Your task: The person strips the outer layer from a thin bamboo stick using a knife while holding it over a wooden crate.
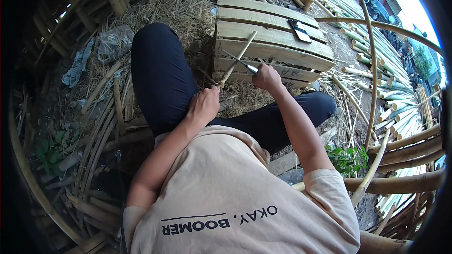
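Note:
My left hand (205, 105) is closed round the lower end of a pale bamboo stick (241, 54), close to my left knee. The stick slants up and away to the right, its far end in front of a wooden crate. In my right hand (267, 78) is a knife (252, 68), gripped by its light handle. Its thin dark blade points left and crosses the stick about midway. Whether the edge touches the stick I cannot tell.
Beyond my hands stands the slatted wooden crate (263, 32), with a phone (300, 30) lying on top. Straw and shavings (174, 9) cover the ground. Bamboo poles (395, 89) are piled at the right, and a clear plastic bag (115, 42) lies at the left.

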Demonstrator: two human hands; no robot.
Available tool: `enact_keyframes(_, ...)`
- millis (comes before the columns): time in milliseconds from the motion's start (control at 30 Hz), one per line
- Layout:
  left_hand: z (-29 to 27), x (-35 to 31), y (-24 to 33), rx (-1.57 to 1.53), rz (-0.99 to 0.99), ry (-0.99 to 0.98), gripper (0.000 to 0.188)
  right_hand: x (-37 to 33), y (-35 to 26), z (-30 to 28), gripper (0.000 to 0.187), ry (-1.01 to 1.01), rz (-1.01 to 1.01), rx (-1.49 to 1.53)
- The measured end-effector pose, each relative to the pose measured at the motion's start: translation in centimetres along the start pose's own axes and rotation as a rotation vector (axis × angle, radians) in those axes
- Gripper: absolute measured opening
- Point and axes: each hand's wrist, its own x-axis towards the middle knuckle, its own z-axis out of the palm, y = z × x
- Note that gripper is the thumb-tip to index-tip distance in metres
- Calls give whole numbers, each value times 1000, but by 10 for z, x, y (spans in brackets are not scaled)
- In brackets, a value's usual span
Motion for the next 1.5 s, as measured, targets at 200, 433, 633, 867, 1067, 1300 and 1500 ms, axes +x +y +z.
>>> enact_keyframes(200,-1,1,7,-1,-9,-22,29,19,23,-5,30,44,102,-8)
enact_keyframes(433,-5,2,8,8,-7,-29,29,37,59,-14,33,120,171,77)
enact_keyframes(633,-6,2,9,13,5,-33,26,25,38,11,37,55,-125,134)
enact_keyframes(867,-2,2,3,39,14,-28,26,1,3,-5,31,-21,-76,17)
enact_keyframes(1067,4,3,5,67,5,-7,28,15,13,3,29,35,-8,-62)
enact_keyframes(1300,4,4,5,105,1,8,26,29,27,-3,28,105,70,-69)
enact_keyframes(1500,5,4,4,68,-5,22,27,38,34,0,23,235,66,-68)
